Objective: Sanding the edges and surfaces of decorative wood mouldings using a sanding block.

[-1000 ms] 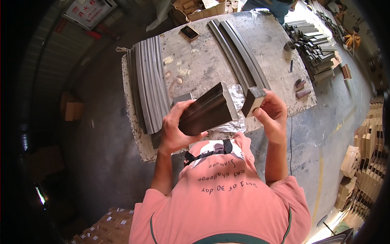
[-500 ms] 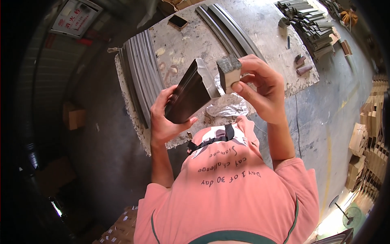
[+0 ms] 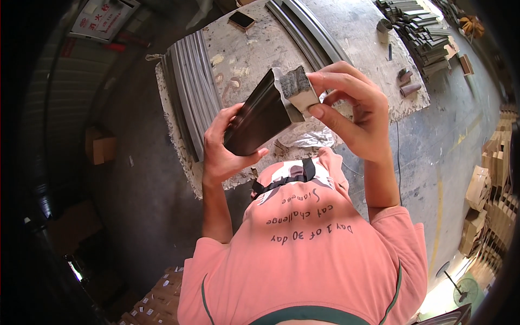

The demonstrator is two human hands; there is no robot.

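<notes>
Currently, left hand (image 3: 219,150): I'm wrapped around a glossy dark-brown moulded profile (image 3: 259,120), thumb spread from fingers by its width.
Right hand (image 3: 364,115): thumb and fingers pinching a small pale block (image 3: 301,93) with a rough dark-grey face.
Block: right by the profile's end; can't tell if touching.
Profile: slanted, over worn grey worktable (image 3: 254,51).

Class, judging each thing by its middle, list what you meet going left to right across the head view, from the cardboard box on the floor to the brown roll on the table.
Cardboard box, grey strips, left hand, dark profiled piece, small block, right hand, brown roll.
</notes>
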